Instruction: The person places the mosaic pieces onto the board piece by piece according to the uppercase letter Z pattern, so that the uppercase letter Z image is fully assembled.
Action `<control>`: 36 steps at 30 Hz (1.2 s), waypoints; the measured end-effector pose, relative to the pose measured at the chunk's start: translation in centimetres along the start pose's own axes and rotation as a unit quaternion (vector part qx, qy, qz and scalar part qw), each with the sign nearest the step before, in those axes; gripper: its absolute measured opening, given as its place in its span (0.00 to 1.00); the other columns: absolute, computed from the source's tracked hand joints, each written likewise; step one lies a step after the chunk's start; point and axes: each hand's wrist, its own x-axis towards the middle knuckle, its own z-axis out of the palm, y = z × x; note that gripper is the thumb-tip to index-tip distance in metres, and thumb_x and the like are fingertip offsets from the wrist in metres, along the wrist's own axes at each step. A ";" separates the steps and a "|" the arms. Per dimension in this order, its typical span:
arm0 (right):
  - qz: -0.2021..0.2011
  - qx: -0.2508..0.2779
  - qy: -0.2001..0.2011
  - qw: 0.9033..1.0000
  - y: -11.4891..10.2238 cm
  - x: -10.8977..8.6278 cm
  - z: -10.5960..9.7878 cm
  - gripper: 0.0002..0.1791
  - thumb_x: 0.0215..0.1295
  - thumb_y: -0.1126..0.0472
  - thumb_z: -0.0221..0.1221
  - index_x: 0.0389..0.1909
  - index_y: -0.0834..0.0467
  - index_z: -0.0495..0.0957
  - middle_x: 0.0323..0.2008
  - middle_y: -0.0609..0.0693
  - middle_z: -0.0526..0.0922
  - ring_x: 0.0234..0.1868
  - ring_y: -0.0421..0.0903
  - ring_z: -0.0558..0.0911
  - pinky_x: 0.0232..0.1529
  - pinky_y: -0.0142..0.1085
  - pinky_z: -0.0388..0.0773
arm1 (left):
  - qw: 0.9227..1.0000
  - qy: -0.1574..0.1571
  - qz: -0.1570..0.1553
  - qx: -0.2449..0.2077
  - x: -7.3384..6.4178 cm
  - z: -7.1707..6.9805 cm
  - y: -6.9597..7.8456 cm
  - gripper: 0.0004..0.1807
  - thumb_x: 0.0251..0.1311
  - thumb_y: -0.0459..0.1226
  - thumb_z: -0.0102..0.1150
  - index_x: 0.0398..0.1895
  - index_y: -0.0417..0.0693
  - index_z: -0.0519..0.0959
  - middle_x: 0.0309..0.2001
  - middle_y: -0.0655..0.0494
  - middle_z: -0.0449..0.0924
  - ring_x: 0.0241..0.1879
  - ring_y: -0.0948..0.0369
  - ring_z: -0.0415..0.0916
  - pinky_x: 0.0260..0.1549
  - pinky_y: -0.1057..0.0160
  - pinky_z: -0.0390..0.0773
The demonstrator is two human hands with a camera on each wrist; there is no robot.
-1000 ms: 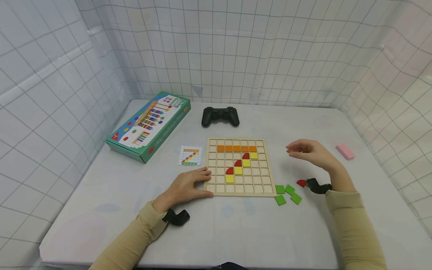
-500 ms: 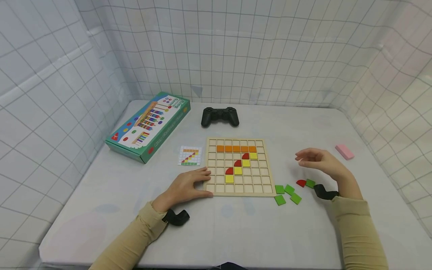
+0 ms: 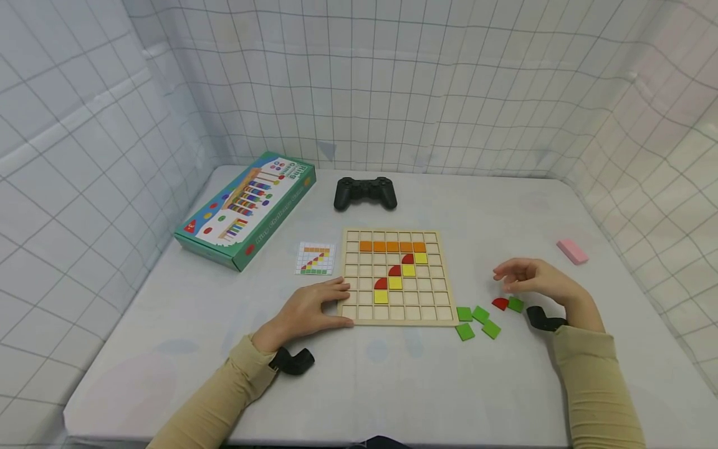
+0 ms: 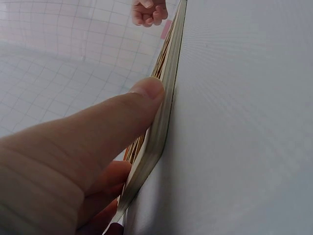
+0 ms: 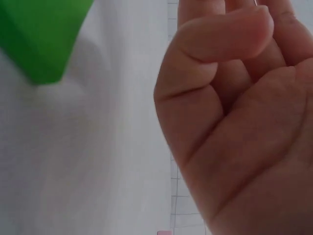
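Observation:
In the head view, my left hand (image 3: 314, 307) holds the front left corner of a wooden grid board (image 3: 359, 315). The left wrist view shows the thumb (image 4: 146, 90) pressed on the board's edge and fingers around the corner. On the board lie an orange row (image 3: 379, 247), yellow squares (image 3: 395, 283) and red quarter-round tiles (image 3: 381, 284). My right hand (image 3: 541, 284) hovers beside a loose red quarter-round tile (image 3: 500, 304) and a green square tile (image 3: 515, 304). Its fingers are loosely curled, and no tile shows between them.
Several green tiles (image 3: 465, 332) lie off the board's front right corner. A pattern card (image 3: 315, 258) lies left of the board. Behind stand a green game box (image 3: 247, 209) and a black game controller (image 3: 366, 193). A pink block (image 3: 573, 252) sits at the right.
My right hand has moved right and then down toward the loose red tile, uncovering the green tile beside it. The left hand and the board stay put.

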 end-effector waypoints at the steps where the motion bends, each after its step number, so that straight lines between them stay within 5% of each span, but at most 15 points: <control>1: 0.004 -0.004 -0.002 1.000 0.1 0.0 0.0 0.18 0.59 0.67 0.62 0.51 0.65 0.75 0.44 0.62 0.80 0.37 0.44 0.79 0.38 0.34 0.79 | 1.000 -0.001 0.000 0.000 0.0 0.0 0.0 0.36 0.47 0.58 0.67 0.54 0.43 0.79 0.59 0.56 0.74 0.63 0.60 0.65 0.60 0.57 0.67; 17: 0.020 -0.010 -0.069 0.997 1.5 -0.1 -0.2 0.25 0.55 0.67 0.65 0.55 0.66 0.73 0.46 0.56 0.80 0.34 0.40 0.78 0.34 0.32 0.79 | 1.000 -0.005 0.000 -0.001 0.0 -0.1 0.1 0.36 0.47 0.58 0.67 0.54 0.43 0.79 0.59 0.55 0.74 0.64 0.59 0.64 0.61 0.57 0.67; 29: 0.033 -0.020 -0.074 0.996 1.4 0.0 0.1 0.25 0.54 0.66 0.66 0.53 0.67 0.74 0.45 0.54 0.80 0.34 0.38 0.75 0.33 0.29 0.77 | 1.000 -0.002 -0.002 -0.001 0.0 0.0 0.0 0.36 0.46 0.58 0.67 0.54 0.44 0.80 0.59 0.56 0.74 0.64 0.60 0.64 0.61 0.57 0.67; 36: 0.021 -0.046 -0.079 0.996 1.2 0.3 0.4 0.23 0.52 0.66 0.68 0.50 0.66 0.76 0.36 0.53 0.78 0.30 0.39 0.74 0.28 0.29 0.76 | 1.000 -0.002 -0.002 0.000 0.0 -0.1 0.1 0.36 0.46 0.58 0.67 0.54 0.43 0.79 0.59 0.55 0.74 0.63 0.59 0.64 0.60 0.57 0.67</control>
